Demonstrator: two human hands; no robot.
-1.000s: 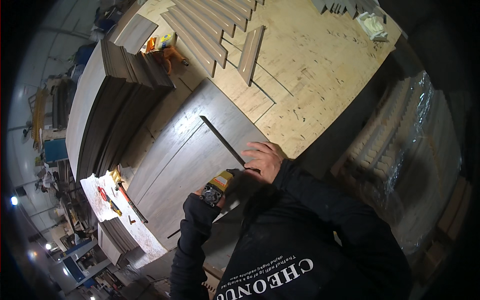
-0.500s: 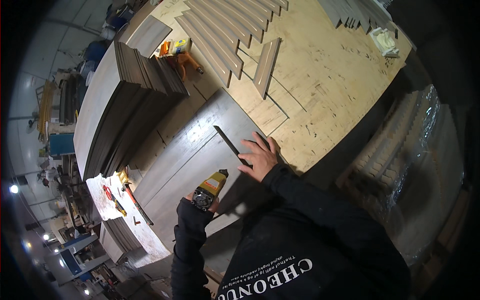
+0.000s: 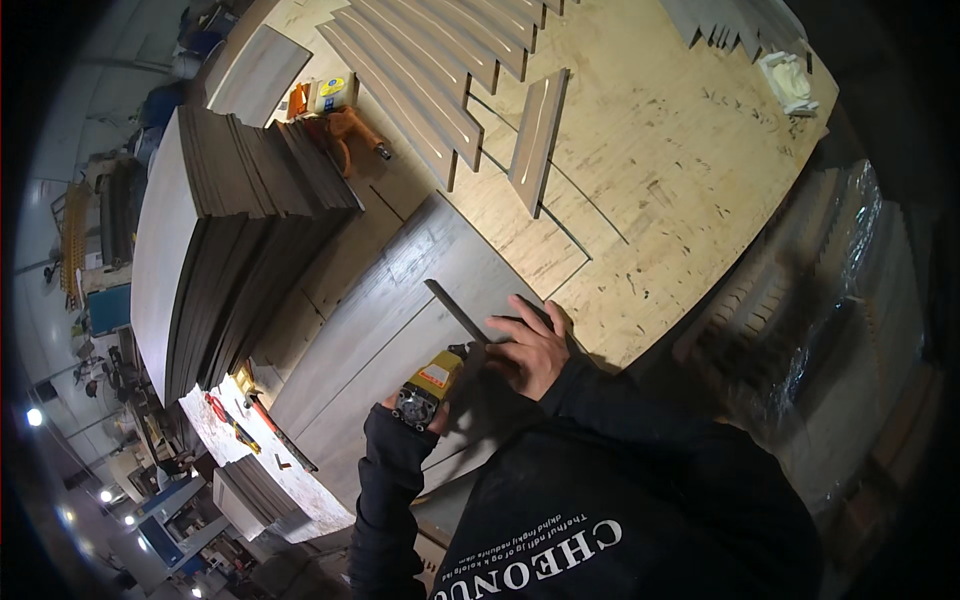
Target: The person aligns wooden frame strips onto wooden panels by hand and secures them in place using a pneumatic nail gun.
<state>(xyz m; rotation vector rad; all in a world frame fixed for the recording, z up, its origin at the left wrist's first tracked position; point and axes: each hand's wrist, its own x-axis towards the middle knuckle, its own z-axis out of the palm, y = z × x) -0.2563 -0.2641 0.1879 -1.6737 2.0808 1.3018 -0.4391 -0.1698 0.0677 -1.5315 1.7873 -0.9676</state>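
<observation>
- Left hand [image 3: 412,412] wrapped tight round a yellow power tool [image 3: 432,380], fist closed on the body, nose of the tool pointing up toward the dark strip.
- Right hand [image 3: 532,345] lies palm down, fingers spread flat, pressing on a narrow dark strip [image 3: 458,312]; it grips nothing, just pins the strip.
- The strip lies on the top edge of a big grey panel [image 3: 385,335], which rests flat on the plywood bench [image 3: 660,180], near its front edge and right in front of the person.
- Tool tip sits just beside the near end of the strip; contact itself is hidden by the right hand, cannot tell.
- Step in hand, as I judge it: fixing or trimming the strip along the panel edge, tool lined up at the strip's near end.
- Next move would call for keeping the strip flush with the panel edge, right fingers out of the tool's line, tool held square.
- Left of the panel: tall stack of grey boards [image 3: 215,250], fanned at the top.
- Behind it an orange drill [image 3: 345,135] and a small yellow box [image 3: 332,92] on the bench.
- Far side of the bench: row of long grey slats [image 3: 430,70], one loose slat [image 3: 540,140] lying apart; a crumpled white rag [image 3: 790,80] at the far right corner.
- Lower left: white table [image 3: 260,455] with red-handled tools.
</observation>
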